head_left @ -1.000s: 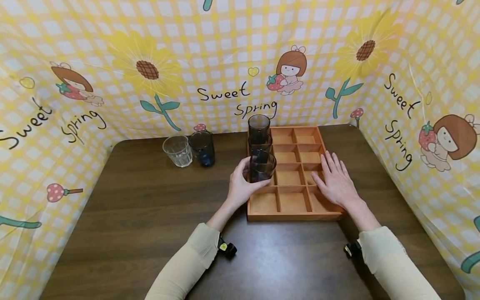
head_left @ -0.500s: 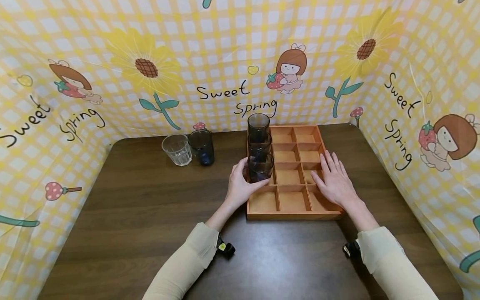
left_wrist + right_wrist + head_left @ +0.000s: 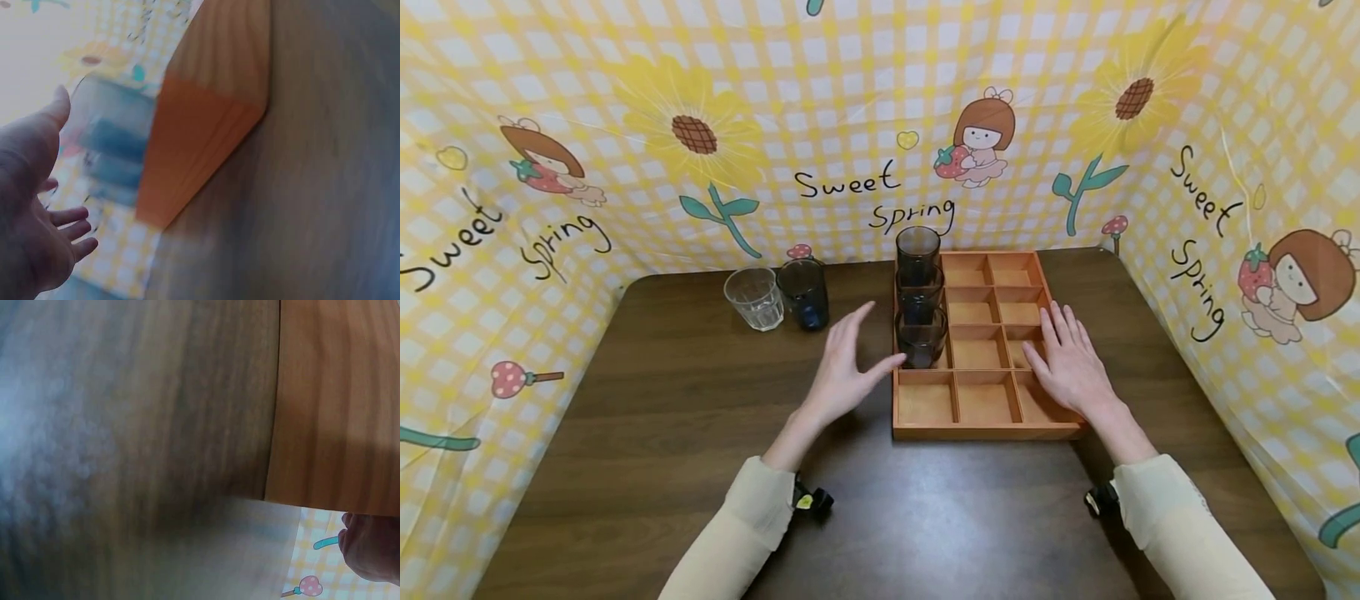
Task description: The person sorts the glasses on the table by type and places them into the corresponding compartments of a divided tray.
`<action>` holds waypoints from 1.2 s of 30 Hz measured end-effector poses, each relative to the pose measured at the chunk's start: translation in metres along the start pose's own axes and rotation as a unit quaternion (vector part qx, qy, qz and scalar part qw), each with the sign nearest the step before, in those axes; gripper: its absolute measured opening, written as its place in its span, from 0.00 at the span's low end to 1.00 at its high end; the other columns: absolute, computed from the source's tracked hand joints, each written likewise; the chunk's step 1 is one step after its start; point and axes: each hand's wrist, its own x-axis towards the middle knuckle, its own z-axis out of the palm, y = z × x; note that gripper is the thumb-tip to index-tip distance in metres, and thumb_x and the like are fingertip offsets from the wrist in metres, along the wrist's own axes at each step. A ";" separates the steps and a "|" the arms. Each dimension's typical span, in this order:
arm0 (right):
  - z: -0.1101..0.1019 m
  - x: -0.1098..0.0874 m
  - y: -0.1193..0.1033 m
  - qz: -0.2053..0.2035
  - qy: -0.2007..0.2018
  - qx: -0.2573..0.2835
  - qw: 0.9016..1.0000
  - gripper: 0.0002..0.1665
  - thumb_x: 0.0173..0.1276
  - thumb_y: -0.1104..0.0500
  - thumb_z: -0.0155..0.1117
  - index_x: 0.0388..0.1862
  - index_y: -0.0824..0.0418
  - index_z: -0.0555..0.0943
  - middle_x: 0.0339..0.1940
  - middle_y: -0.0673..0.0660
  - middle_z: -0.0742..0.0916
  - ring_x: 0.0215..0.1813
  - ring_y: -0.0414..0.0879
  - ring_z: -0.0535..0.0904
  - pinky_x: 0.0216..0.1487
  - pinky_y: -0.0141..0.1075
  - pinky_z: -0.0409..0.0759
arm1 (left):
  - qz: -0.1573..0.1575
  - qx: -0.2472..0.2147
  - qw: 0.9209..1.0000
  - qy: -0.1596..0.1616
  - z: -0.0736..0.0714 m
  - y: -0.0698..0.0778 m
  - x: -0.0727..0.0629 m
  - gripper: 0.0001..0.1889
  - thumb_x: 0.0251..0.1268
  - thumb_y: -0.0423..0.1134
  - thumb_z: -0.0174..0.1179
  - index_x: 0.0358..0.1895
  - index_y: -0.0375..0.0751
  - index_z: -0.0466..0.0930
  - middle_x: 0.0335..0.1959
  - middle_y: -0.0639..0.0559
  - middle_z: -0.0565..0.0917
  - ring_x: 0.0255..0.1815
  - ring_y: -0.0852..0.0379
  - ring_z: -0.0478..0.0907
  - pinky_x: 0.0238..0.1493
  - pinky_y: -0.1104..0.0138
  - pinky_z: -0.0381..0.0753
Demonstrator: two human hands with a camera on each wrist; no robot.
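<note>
Three dark tinted glasses stand in the left column of a divided wooden tray (image 3: 988,433): a back glass (image 3: 917,250), a middle glass (image 3: 920,292) and a front glass (image 3: 922,337). My left hand (image 3: 841,375) is just left of the front glass with thumb and fingers spread and nothing between them; its thumb tip is close to that glass. In the left wrist view the glasses are blurred beside the tray's side wall (image 3: 187,144). My right hand (image 3: 1075,362) rests on the tray's right edge, fingers straight; in the right wrist view only part of the hand (image 3: 372,547) shows.
A clear glass (image 3: 756,300) and another dark glass (image 3: 805,296) stand side by side at the table's back left. A yellow checked cloth (image 3: 850,100) hangs behind and at both sides of the dark wooden table (image 3: 662,433).
My left hand held the front glass and lowered it slightly into the tray. It has since let go and drawn back to the left. The right hand stays put.
</note>
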 end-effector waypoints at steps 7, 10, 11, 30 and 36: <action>0.000 0.000 -0.001 -0.004 -0.007 -0.014 1.000 0.47 0.92 0.42 0.42 0.90 0.74 0.45 0.92 0.75 0.49 0.94 0.71 0.40 0.92 0.63 0.42 | 0.004 0.032 0.993 0.113 -0.043 -0.023 -0.002 0.40 0.78 0.48 0.69 0.86 0.42 0.63 0.82 0.36 0.70 0.84 0.36 0.63 0.87 0.41 0.60; 0.000 0.000 -0.001 -0.003 -0.008 -0.015 1.000 0.47 0.92 0.43 0.42 0.90 0.74 0.45 0.92 0.75 0.48 0.94 0.71 0.40 0.92 0.63 0.42 | -0.006 0.030 0.984 0.174 -0.051 -0.031 -0.001 0.38 0.76 0.44 0.70 0.82 0.37 0.66 0.76 0.31 0.73 0.78 0.32 0.68 0.82 0.41 0.65; -0.001 0.000 -0.001 -0.003 -0.009 -0.015 1.000 0.47 0.92 0.43 0.42 0.90 0.74 0.45 0.92 0.75 0.48 0.94 0.71 0.40 0.92 0.63 0.42 | -0.011 0.027 0.982 0.189 -0.052 -0.033 -0.001 0.38 0.76 0.43 0.71 0.82 0.36 0.66 0.74 0.29 0.74 0.77 0.32 0.68 0.81 0.41 0.66; -0.001 -0.003 -0.002 0.003 -0.006 -0.003 1.000 0.46 0.92 0.44 0.43 0.90 0.74 0.45 0.93 0.74 0.48 0.94 0.71 0.39 0.92 0.63 0.43 | -0.094 -0.037 0.955 0.280 -0.024 -0.102 0.028 0.49 0.67 0.56 0.75 0.84 0.46 0.58 0.71 0.33 0.74 0.73 0.37 0.73 0.77 0.43 0.71; 0.000 -0.002 -0.003 0.001 -0.006 0.000 1.000 0.46 0.92 0.45 0.44 0.90 0.74 0.46 0.92 0.75 0.48 0.93 0.71 0.40 0.92 0.63 0.43 | -0.123 -0.088 0.952 0.265 -0.021 -0.101 0.033 0.51 0.63 0.52 0.78 0.83 0.41 0.59 0.77 0.31 0.75 0.79 0.35 0.73 0.82 0.44 0.70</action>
